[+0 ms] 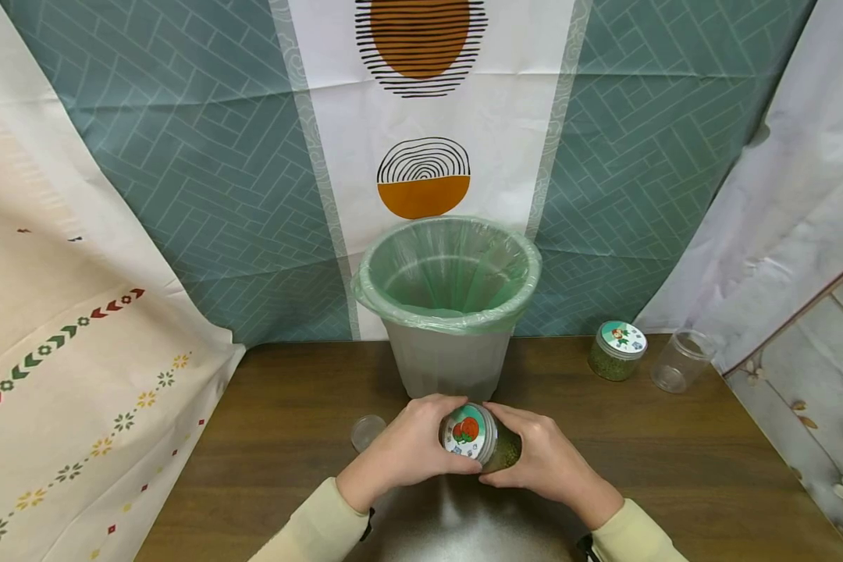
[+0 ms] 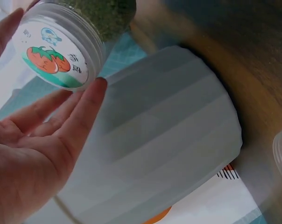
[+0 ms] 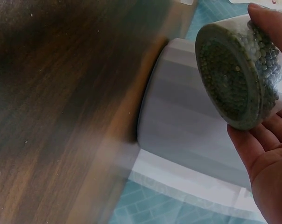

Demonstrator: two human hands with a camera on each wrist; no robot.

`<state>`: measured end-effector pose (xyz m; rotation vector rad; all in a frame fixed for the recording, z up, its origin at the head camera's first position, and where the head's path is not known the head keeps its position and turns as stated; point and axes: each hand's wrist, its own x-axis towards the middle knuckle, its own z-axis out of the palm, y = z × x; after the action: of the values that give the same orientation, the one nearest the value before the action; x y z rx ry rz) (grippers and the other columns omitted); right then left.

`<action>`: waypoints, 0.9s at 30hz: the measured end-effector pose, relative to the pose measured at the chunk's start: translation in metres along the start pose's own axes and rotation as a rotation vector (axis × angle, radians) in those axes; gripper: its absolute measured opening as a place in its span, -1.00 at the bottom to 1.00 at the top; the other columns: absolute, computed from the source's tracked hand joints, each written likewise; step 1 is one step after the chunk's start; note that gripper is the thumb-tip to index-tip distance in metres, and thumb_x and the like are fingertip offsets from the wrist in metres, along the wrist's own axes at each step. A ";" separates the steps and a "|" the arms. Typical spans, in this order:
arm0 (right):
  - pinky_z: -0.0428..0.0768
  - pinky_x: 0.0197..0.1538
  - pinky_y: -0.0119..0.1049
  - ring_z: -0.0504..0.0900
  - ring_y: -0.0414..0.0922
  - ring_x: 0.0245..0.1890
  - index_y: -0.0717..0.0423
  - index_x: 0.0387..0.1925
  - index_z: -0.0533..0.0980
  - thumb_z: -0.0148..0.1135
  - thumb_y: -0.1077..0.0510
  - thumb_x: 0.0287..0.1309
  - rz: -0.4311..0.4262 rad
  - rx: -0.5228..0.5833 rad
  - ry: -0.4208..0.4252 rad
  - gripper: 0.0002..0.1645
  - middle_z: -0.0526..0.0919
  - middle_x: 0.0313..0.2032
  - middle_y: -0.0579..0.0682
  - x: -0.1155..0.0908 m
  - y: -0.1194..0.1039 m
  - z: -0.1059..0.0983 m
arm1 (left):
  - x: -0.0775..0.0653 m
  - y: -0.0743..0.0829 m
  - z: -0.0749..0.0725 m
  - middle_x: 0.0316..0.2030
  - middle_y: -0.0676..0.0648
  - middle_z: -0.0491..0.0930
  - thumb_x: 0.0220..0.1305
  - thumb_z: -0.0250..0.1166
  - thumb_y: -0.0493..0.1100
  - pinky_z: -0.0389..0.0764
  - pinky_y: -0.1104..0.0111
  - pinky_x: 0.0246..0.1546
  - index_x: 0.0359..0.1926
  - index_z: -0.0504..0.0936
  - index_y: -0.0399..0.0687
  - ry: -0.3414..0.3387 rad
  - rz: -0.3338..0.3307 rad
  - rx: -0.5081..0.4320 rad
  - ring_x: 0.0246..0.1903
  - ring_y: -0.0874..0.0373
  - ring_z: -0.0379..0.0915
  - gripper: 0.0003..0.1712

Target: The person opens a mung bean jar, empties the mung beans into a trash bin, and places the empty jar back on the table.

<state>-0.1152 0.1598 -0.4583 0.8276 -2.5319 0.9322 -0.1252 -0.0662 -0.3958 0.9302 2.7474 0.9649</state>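
Observation:
Both hands hold one clear jar (image 1: 507, 449) of small green beans, tipped on its side in front of the bin. Its round lid (image 1: 466, 431), with a tomato picture, faces left. My left hand (image 1: 420, 441) grips around the lid, thumb below and fingers above; in the left wrist view the fingertips (image 2: 100, 86) touch the lid's rim. Around the body near the base is my right hand (image 1: 544, 453). The right wrist view shows the jar's base (image 3: 227, 77) with beans against it, the thumb and fingers on its sides.
A grey bin (image 1: 446, 359) lined with a green bag (image 1: 457, 318) stands behind the hands. At the back right are another lidded jar (image 1: 617, 351) of green contents and a clear container (image 1: 681, 361). A clear round piece (image 1: 368, 431) lies left of the left hand.

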 end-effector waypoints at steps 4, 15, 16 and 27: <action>0.62 -0.02 -0.34 0.59 -0.29 0.01 -0.05 0.18 0.43 0.56 -0.29 -0.50 -0.017 0.000 -0.002 0.07 0.57 0.08 -0.20 0.000 0.001 0.001 | 0.000 -0.001 0.000 -0.02 0.14 0.55 -0.29 0.48 0.34 0.54 0.53 -0.19 0.23 0.40 0.04 0.004 -0.016 -0.008 -0.14 0.31 0.50 0.03; 0.61 0.01 -0.35 0.58 -0.29 0.04 -0.07 0.22 0.39 0.60 -0.20 -0.52 -0.049 0.008 -0.003 0.11 0.55 0.10 -0.21 0.000 0.001 0.002 | 0.002 0.001 0.002 0.15 0.21 0.40 -0.31 0.57 0.03 0.51 0.46 0.01 0.29 0.34 0.19 -0.022 0.113 0.093 0.05 0.34 0.39 0.03; 0.61 0.00 -0.35 0.59 -0.29 0.03 -0.07 0.22 0.39 0.60 -0.20 -0.53 -0.051 0.006 0.000 0.11 0.55 0.10 -0.21 0.000 0.001 0.003 | 0.001 0.001 0.002 0.13 0.20 0.41 -0.30 0.56 0.04 0.52 0.48 -0.04 0.28 0.35 0.18 -0.021 0.099 0.089 0.01 0.34 0.41 0.00; 0.63 -0.02 -0.29 0.60 -0.25 0.00 -0.04 0.19 0.42 0.59 -0.22 -0.52 0.000 0.018 0.023 0.08 0.56 0.10 -0.17 -0.002 0.002 0.001 | 0.000 -0.001 0.002 0.00 0.15 0.48 -0.30 0.53 0.20 0.54 0.51 -0.20 0.19 0.42 0.13 0.054 0.008 0.014 -0.15 0.28 0.48 -0.06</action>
<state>-0.1149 0.1614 -0.4609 0.8179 -2.5078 0.9607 -0.1255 -0.0658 -0.3977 0.9315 2.8009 0.9875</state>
